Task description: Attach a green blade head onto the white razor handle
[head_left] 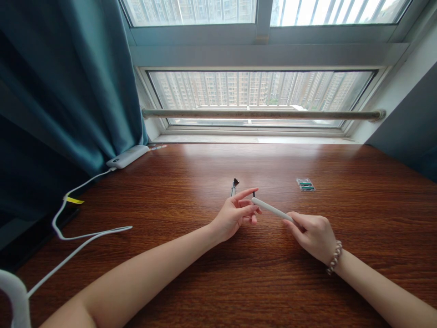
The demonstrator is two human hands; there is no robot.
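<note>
My right hand point(312, 232) grips a slim white pen-like stick point(273, 209) near its lower right end, fingers closed round it. The stick slants up to the left, and its rounded far end comes close to my left hand point(235, 214). There, the index finger and thumb hold a small dark piece point(254, 194) between them, right at the stick's tip; whether the two are joined I cannot tell. Just behind my left hand lies a thin metallic tool with a dark, ragged end point(234, 183), its lower part hidden by the fingers.
Farther right on the brown wooden table point(191, 182) lies a small clear case point(306, 184) with green and dark strips. A white power strip-like block point(128, 157) with a white cable point(78, 237) sits by the blue curtain point(68, 82). A rail point(262, 115) crosses the window.
</note>
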